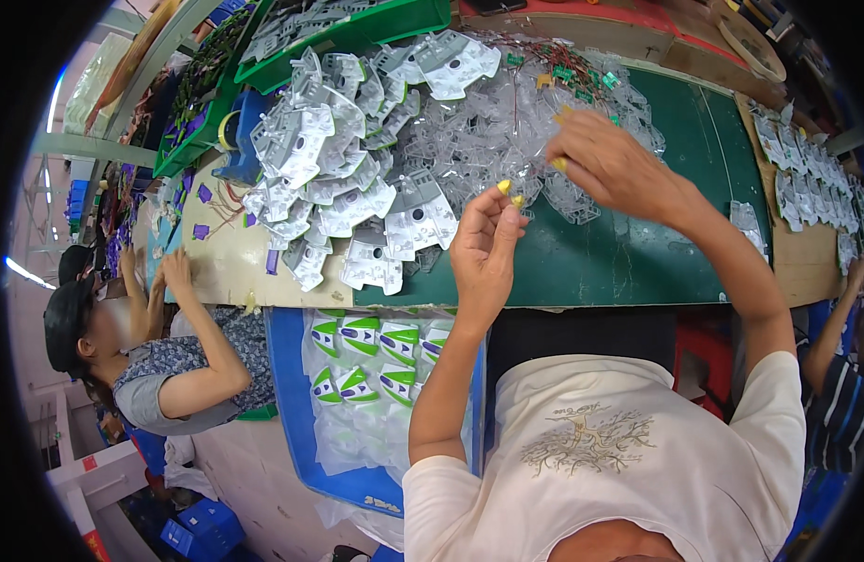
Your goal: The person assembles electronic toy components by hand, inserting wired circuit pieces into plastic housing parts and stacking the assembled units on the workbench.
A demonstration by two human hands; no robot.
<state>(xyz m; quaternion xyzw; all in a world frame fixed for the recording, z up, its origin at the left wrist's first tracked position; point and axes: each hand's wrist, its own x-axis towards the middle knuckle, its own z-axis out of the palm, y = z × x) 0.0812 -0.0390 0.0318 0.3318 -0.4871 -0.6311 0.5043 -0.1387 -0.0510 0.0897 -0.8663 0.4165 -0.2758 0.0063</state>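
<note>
Both my hands are raised over the near side of a heap of clear plastic parts (469, 126) on the green tabletop. My left hand (484, 253) is closed, its thumb close to the curled fingers; anything between the tips is too small to make out. To its upper right, my right hand (615, 169) reaches over the clear parts with fingers bent together. What it may grip is hidden. Yellow covers (504, 187) show on some fingertips. Left of my left hand lies a large pile of white and grey plastic shells (305, 155), several with green edges.
Small green boards (563, 73) with reddish wires lie behind the clear parts. A blue bin (287, 384) below the table edge holds bagged white-and-green pieces (394, 342). Green trays (357, 37) stand at the back left. A co-worker (184, 361) works at left; another person's arm (840, 318) shows at right.
</note>
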